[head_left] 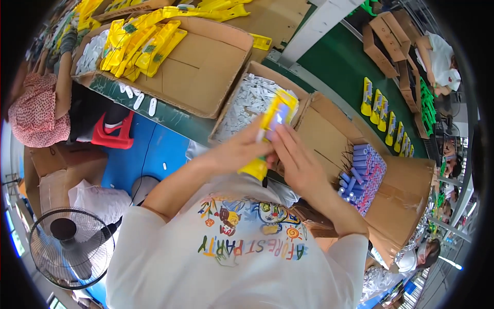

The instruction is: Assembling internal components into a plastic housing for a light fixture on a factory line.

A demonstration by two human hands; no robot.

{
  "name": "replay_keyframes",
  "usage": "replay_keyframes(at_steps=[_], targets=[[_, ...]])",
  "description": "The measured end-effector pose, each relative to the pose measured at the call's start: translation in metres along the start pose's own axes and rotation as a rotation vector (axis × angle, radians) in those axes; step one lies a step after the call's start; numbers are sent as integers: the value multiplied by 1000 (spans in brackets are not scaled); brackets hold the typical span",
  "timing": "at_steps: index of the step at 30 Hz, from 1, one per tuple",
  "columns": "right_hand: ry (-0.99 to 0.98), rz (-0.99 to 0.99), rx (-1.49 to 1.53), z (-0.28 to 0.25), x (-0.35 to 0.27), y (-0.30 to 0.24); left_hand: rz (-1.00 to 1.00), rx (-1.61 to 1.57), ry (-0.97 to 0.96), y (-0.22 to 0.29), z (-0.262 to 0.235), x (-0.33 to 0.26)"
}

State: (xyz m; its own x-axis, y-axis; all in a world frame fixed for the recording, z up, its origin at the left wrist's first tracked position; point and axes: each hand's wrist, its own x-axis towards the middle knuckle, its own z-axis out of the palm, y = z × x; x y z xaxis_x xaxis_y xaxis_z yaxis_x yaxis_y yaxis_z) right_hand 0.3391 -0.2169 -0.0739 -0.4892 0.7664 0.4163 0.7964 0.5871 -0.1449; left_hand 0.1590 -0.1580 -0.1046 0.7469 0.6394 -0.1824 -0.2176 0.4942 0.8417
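A long yellow plastic shell (256,168) is held tilted in front of my chest, over the near edge of a carton of small white plastic parts (252,95). My left hand (241,149) grips the shell from its left side. The fingers of my right hand (297,160) are close together and press on a purple cylindrical cell (281,113) lying in the shell. Motion blurs the shell's upper end, and my hands cover its middle. To the right, a carton (327,121) holds many purple cells (363,175) with dark wires.
At the upper left, a carton (206,62) holds yellow shells with green boards and wires. Several white pieces (139,100) lie along the bench edge. Yellow shells (382,110) line the green belt (339,56). A fan (67,247) and red stool (116,131) stand left; co-workers sit nearby.
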Motion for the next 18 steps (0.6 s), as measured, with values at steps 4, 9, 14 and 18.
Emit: replay_keyframes(at_steps=[4, 9, 14, 18], targets=[[-235, 291, 410, 59, 58, 62, 159, -231, 328, 14, -35, -21], [-434, 77, 121, 88, 77, 64, 198, -259, 293, 13, -36, -34], [-345, 129, 213, 96, 71, 63, 172, -295, 292, 2, -31, -40], [-378, 57, 198, 105, 68, 65, 172, -304, 308, 2, -31, -41]])
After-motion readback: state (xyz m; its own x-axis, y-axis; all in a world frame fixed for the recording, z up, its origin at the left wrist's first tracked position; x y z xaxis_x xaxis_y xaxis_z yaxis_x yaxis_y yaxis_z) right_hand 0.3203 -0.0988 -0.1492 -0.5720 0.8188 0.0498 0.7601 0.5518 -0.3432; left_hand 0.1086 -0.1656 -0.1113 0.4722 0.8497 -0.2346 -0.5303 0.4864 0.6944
